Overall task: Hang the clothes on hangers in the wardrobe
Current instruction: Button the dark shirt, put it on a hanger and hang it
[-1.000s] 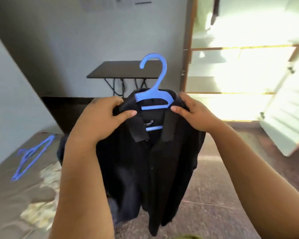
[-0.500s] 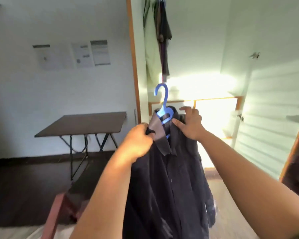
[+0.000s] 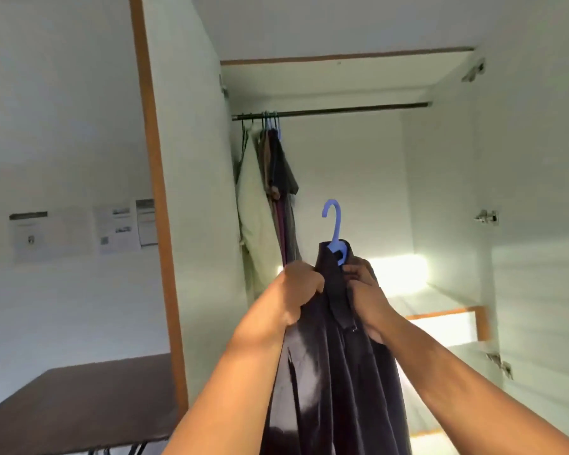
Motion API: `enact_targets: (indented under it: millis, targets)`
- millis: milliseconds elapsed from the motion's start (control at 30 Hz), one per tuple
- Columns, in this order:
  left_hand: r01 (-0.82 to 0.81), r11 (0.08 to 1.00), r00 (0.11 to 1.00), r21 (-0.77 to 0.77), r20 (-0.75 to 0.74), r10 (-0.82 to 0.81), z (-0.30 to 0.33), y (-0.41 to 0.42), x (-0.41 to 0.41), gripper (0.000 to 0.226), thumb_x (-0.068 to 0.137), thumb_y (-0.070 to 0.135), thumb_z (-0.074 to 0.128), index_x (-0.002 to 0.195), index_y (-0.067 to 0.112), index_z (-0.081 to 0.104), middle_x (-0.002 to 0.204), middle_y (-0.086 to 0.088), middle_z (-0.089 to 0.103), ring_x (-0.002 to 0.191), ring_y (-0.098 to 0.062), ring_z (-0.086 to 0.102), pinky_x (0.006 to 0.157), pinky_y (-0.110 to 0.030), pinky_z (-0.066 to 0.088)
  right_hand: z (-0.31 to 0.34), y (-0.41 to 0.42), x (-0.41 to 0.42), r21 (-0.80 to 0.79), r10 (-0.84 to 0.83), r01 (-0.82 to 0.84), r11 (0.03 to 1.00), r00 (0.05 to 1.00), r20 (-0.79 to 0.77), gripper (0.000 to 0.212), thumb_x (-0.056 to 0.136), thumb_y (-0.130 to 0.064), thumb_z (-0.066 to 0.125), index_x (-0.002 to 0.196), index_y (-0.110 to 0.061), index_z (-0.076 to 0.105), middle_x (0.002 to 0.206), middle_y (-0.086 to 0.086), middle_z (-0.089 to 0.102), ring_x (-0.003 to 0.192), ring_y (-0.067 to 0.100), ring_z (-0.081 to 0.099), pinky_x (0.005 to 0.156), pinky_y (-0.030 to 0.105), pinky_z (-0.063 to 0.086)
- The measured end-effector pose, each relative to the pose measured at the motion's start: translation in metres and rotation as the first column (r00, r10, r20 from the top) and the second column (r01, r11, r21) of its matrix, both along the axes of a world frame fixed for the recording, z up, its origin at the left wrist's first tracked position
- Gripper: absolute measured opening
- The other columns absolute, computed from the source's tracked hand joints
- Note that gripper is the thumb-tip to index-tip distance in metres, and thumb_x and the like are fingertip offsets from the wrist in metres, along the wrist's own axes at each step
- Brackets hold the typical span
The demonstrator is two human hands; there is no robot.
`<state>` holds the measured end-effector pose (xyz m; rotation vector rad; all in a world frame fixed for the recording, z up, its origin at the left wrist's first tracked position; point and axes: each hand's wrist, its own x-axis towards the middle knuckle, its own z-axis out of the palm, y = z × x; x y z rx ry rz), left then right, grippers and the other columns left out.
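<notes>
You have swung round and up within the last second: the bed and the floor are gone from view, and the open wardrobe (image 3: 440, 192) now fills the frame, its rail (image 3: 358, 109) at twelve o'clock above your hands. That puts you at the hanging step, with the fitting of the garment apparently done.

Your left hand (image 3: 298, 290) is closed on the left shoulder of the dark shirt (image 3: 335, 372), fingers curled into the cloth. Your right hand (image 3: 363, 287) pinches the collar just under the blue hanger (image 3: 335, 231), about three o'clock of the left. The shirt hangs straight down between your forearms; the hanger's hook stands free and upright, well below the rail and touching nothing.

Other hung clothes (image 3: 276, 178) crowd the rail's left end, at about eleven o'clock from the hook. The bare stretch of rail lies to their right. By my reading, you need to lift further and set the hook there.
</notes>
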<state>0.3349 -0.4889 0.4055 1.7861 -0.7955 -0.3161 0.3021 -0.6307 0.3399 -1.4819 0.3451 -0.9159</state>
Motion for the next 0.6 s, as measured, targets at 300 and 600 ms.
enact_targets:
  millis: [300, 600]
  targets:
    - [-0.134, 0.960, 0.989, -0.244, 0.023, 0.144, 0.112, -0.185, 0.154, 0.020, 0.076, -0.009, 0.053, 0.091, -0.003, 0.065, 0.107, -0.028, 0.063, 0.092, -0.040, 0.063, 0.079, -0.047, 0.056, 0.071, -0.165, 0.133, -0.275, -0.109, 0.153, 0.949, 0.980, 0.167, 0.052, 0.069, -0.019, 0.052, 0.117, -0.036, 0.041, 0.120, 0.002, 0.052, 0.103, 0.019, 0.056, 0.091, 0.044, 0.050]
    - [-0.333, 0.915, 0.849, -0.228, 0.350, 0.396, 0.209, -0.308, 0.275, 0.032, 0.086, -0.005, 0.058, 0.118, -0.007, 0.057, 0.092, -0.020, 0.058, 0.082, -0.026, 0.055, 0.069, -0.032, 0.045, 0.143, -0.248, 0.280, -0.730, -0.006, 0.226, 0.645, 0.957, 0.291, 0.058, 0.092, -0.063, 0.038, 0.127, -0.018, 0.045, 0.109, 0.003, 0.058, 0.104, 0.019, 0.056, 0.093, 0.036, 0.046]
